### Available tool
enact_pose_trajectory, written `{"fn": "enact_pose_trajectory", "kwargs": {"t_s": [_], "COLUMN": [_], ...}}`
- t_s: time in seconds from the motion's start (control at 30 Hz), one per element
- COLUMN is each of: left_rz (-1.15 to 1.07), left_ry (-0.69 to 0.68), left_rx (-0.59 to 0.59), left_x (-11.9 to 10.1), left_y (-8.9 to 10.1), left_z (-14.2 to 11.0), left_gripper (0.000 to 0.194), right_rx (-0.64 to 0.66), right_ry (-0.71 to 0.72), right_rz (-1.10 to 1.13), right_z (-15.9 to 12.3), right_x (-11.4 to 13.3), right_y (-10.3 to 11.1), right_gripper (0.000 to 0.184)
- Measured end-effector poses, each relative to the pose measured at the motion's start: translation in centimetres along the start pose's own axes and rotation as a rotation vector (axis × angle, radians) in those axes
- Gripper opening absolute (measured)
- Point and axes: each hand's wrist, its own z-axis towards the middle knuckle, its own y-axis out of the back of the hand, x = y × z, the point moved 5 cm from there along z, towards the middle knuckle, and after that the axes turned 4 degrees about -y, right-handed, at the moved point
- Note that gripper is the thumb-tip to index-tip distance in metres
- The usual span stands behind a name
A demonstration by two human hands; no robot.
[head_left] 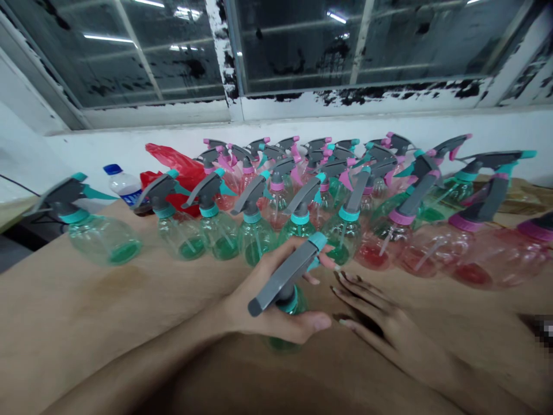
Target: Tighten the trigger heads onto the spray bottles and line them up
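Note:
In the middle front stands a green spray bottle [286, 276] with a grey head and teal collar. My left hand [259, 311] curls round its neck from the left, thumb in front and fingers behind. Part of the bottle's body is hidden by that hand. Just right of it, my right hand [384, 317] lies low over the wooden table [173, 323], its fingers stretched out and holding nothing. Beyond my hands is a row of similar bottles, among them a green spray bottle [257, 233] and a pink spray bottle [384, 245].
Several more spray bottles [276, 196] crowd the back of the table against the white wall [103, 144]. A red plastic bag [173, 161] and a blue-capped drink bottle [123, 183] stand at the back left. Windows [302, 52] run above.

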Motion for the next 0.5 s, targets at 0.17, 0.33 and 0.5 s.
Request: {"fn": "enact_pose_trajectory", "kwargs": {"t_s": [0.17, 0.33, 0.5], "left_rz": [-0.156, -0.08, -0.074], "left_ry": [-0.02, -0.09, -0.139], "left_rx": [-0.004, 0.002, -0.045], "left_x": [0.13, 0.37, 0.27], "left_y": [0.07, -0.07, -0.12], "left_z": [-0.04, -0.21, -0.23], "left_gripper": [0.046, 0.05, 0.045], "right_rx": [-0.016, -0.015, -0.004], "right_ry": [0.002, 0.013, 0.002], "right_rz": [0.03, 0.015, 0.016], "right_z": [0.0, 0.04, 0.07], "right_x": [0.05, 0.07, 0.06], "right_y": [0.2, 0.12, 0.06], "right_gripper": [0.049, 0.049, 0.049]}}
